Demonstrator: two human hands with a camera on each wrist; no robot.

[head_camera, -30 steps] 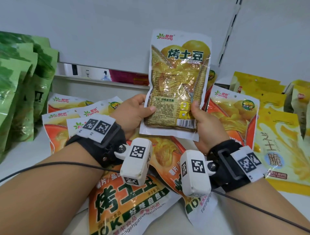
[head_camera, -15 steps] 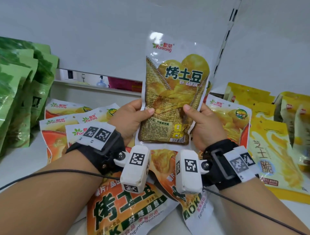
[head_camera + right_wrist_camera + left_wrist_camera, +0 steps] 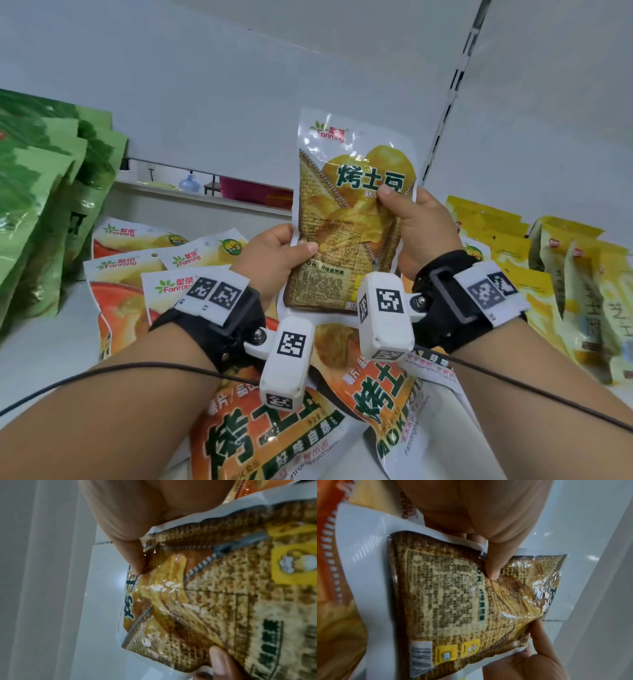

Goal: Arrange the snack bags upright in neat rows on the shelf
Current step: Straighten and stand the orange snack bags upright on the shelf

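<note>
I hold one yellow-brown potato chip bag [image 3: 349, 219] upright in the air above the shelf, its printed face toward me. My left hand [image 3: 274, 253] grips its left edge near the middle, thumb [image 3: 494, 566] on the front. My right hand [image 3: 421, 229] grips the right edge higher up, thumb [image 3: 135, 558] pressed over the front. The bag [image 3: 458, 609] fills both wrist views [image 3: 223, 601]. Several orange bags of the same brand [image 3: 274, 435] lie flat on the white shelf [image 3: 41, 346] beneath my wrists.
Green bags [image 3: 44, 192] stand in rows at the left. Yellow bags [image 3: 548, 274] lean in rows at the right. More orange bags [image 3: 126, 274] lie flat at the middle left. The white back wall [image 3: 239, 102] and a slotted upright [image 3: 445, 113] rise behind.
The held bag has come lower and closer to me. My right hand has slid up its right edge, from near the bottom corner to about the middle. The left grip has stayed.
</note>
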